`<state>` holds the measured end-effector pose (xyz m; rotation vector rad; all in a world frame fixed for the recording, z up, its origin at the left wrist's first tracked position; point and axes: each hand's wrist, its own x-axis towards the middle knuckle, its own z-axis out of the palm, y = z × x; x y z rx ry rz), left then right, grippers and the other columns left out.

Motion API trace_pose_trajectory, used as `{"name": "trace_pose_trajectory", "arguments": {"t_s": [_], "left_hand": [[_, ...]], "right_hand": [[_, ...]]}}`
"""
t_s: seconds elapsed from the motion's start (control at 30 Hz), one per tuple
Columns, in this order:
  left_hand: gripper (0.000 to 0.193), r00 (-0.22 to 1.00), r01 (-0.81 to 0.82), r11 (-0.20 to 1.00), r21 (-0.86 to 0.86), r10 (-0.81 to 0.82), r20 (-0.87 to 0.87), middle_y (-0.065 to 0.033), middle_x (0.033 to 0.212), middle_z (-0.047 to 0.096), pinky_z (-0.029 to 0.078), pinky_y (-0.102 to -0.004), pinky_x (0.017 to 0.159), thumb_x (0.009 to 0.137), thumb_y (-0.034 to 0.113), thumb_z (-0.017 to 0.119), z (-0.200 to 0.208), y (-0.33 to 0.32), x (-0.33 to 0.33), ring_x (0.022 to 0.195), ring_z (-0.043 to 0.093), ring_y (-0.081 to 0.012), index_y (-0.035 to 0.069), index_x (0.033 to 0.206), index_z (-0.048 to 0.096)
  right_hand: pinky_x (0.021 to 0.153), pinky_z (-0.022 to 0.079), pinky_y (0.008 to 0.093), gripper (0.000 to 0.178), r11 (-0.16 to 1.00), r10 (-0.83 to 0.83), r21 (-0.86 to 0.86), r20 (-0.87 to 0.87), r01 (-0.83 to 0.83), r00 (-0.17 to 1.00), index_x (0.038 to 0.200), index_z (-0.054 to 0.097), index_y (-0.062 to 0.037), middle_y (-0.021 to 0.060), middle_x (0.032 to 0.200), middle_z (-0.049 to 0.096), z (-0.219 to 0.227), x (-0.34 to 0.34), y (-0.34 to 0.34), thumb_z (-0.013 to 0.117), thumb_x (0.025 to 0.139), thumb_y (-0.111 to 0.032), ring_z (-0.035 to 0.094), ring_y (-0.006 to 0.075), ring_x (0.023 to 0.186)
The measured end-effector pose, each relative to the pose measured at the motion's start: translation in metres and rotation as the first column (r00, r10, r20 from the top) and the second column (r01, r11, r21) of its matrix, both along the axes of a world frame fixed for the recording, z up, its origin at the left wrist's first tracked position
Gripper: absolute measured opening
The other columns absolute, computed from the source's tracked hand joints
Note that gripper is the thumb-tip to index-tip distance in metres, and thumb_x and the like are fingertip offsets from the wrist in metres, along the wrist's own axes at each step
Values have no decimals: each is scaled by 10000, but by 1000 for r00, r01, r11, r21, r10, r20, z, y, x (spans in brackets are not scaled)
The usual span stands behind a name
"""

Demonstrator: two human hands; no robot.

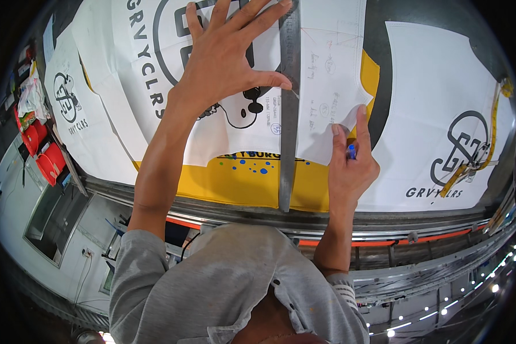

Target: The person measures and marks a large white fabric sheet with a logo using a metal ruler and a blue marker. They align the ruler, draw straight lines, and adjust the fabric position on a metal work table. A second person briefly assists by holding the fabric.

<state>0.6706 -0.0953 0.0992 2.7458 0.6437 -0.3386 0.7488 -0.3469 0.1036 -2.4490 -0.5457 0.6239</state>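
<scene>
My left hand [221, 66] is spread flat over a white paper pattern sheet [324, 63] with handwritten notes, its thumb tip on a long grey metal ruler [289, 120]. The ruler lies nearly upright across the sheet and down over a yellow printed piece [229, 180] beneath. My right hand [352, 172] is closed around a blue-ended pen [351, 151], most of which is hidden in the palm. Its index finger and thumb reach to the sheet's lower right corner, which lifts slightly off the yellow piece.
A large white printed piece [395, 172] lies on the right, with a yellow measuring tape [493, 132] and a small metal tool [470, 166] on it. More white printed sheets [69, 114] are at the left. Red objects [50, 163] sit past the table's left edge.
</scene>
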Motion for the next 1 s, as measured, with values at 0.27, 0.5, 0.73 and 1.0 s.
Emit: {"name": "trace_pose_trajectory", "arguments": {"t_s": [0.27, 0.5, 0.73, 1.0], "left_hand": [[801, 1000, -2, 999, 48, 4, -28, -99, 1617, 257, 86, -728, 1122, 796, 435, 661, -5, -1, -1, 1491, 83, -456, 167, 1502, 395], [763, 999, 1, 999, 32, 0, -34, -114, 1582, 313, 139, -713, 1126, 795, 426, 651, -8, 3, 7, 1472, 144, -466, 132, 1465, 432], [1171, 967, 0, 996, 84, -21, 252, 88, 1600, 292, 21, -766, 1112, 490, 788, 749, -8, -2, -2, 1512, 118, -299, 334, 1505, 380], [712, 964, -63, 998, 6, 62, -259, -109, 1593, 292, 115, -742, 1106, 825, 333, 614, 19, -3, 24, 1475, 143, -463, 112, 1472, 415]], "right_hand": [[451, 330, 234, 527, 1000, -18, -1, -10, 18, 1000, 1370, 590, -104, 45, 568, 532, -1, -1, 0, 755, 870, -131, 395, 94, 475], [460, 326, 221, 536, 1000, -26, -11, -23, 26, 999, 1380, 581, -103, 37, 555, 509, 2, -1, 3, 751, 872, -120, 387, 76, 480], [464, 339, 221, 529, 999, -37, 6, -28, 37, 999, 1374, 586, -100, 45, 557, 514, 4, -1, 4, 749, 871, -106, 390, 76, 485], [467, 343, 227, 519, 1000, -24, -11, -29, 24, 999, 1365, 594, -102, 51, 565, 522, 2, 0, 1, 748, 869, -108, 385, 84, 483]]}}
